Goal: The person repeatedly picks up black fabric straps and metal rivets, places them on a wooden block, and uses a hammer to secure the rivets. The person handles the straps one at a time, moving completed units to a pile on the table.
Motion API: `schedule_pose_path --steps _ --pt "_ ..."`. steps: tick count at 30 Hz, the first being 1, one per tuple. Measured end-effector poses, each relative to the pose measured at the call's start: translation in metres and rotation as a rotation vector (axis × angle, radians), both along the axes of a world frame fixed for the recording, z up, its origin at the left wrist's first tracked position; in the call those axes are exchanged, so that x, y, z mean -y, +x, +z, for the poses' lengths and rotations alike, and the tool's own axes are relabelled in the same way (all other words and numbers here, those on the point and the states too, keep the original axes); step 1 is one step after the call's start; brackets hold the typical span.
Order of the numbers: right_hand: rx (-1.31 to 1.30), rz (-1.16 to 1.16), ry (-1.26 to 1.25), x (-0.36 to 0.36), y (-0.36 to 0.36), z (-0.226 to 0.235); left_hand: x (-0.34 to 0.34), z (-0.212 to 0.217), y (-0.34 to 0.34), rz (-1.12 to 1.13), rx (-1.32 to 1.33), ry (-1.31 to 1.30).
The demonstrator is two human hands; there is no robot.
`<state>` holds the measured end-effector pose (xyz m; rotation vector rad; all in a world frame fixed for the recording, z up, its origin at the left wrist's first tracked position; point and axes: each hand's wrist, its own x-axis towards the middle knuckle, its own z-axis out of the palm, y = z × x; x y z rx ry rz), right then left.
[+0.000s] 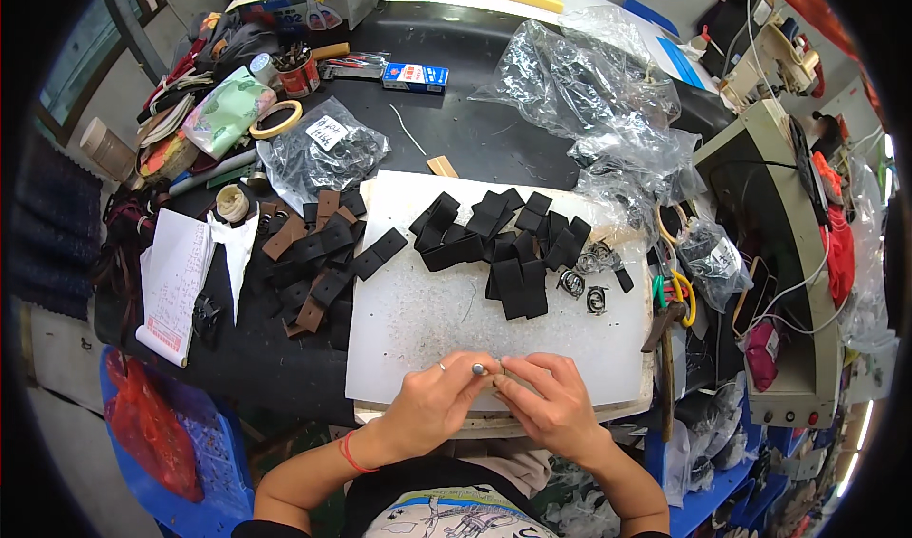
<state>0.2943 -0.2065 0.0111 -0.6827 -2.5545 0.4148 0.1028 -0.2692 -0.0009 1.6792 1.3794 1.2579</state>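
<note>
Close to the front edge of the scratched white board (408, 348), my left hand (439, 397) and my right hand (549, 400) meet with fingertips pinched together. Whatever is between them is too small and too covered to name. A small blue-grey rounded spot shows by my left fingertips; I cannot tell if it is held or worn. Beyond the hands, folded black strap pieces (518, 282) lie in a loose group on the board. Dark metal rings or buckles (597, 299) sit to their right. More black and brown strap pieces (318, 263) are heaped left of the board.
A hammer (667, 367) and yellow-handled scissors (686, 301) lie along the board's right side. Clear plastic bags (579, 73) spread at the back right. On the left are a written notepad (180, 282) and a tape roll (233, 203). A blue box (415, 76) lies farther back.
</note>
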Motion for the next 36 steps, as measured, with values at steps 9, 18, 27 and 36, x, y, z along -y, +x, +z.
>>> schedule_pose_path --steps 9,18,27,36 --pt "0.069 -1.056 -0.078 -0.046 0.157 -0.031 0.0 0.002 -0.001 -0.087 -0.141 0.103" --pt "-0.002 -1.071 -0.065 -0.041 0.157 0.001 -0.004 0.005 0.003 -0.062 -0.191 0.201" --pt "-1.231 0.048 -0.646 -0.01 0.068 0.103 -0.004 0.003 0.008 -0.116 -0.235 0.194" --pt "0.446 -0.175 -0.021 -0.012 0.03 0.079 0.004 0.007 0.005 -0.024 -0.211 0.136"
